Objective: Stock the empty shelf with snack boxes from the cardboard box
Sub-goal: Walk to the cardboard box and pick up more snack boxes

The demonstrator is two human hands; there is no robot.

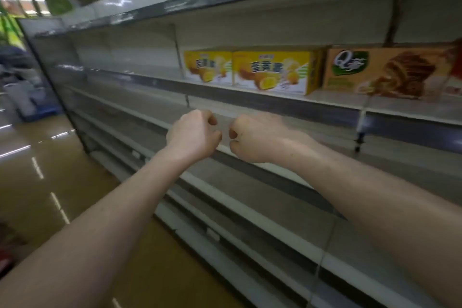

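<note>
Both hands empty: left hand (192, 132) and right hand (255, 136) curl into fists before the shelf (130, 71). Two yellow snack boxes (271, 71) stand beside the croissant box (385, 72). The cardboard box is out of view. Best to set the next one flush left, label forward.

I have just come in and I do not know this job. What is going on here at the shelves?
A person is stocking a store shelf. The left hand and the right hand are raised close together in front of the shelves, with fingers curled and holding nothing. Two yellow snack boxes stand side by side on the shelf, and an orange box stands to their right. The cardboard box is not in view.
</note>
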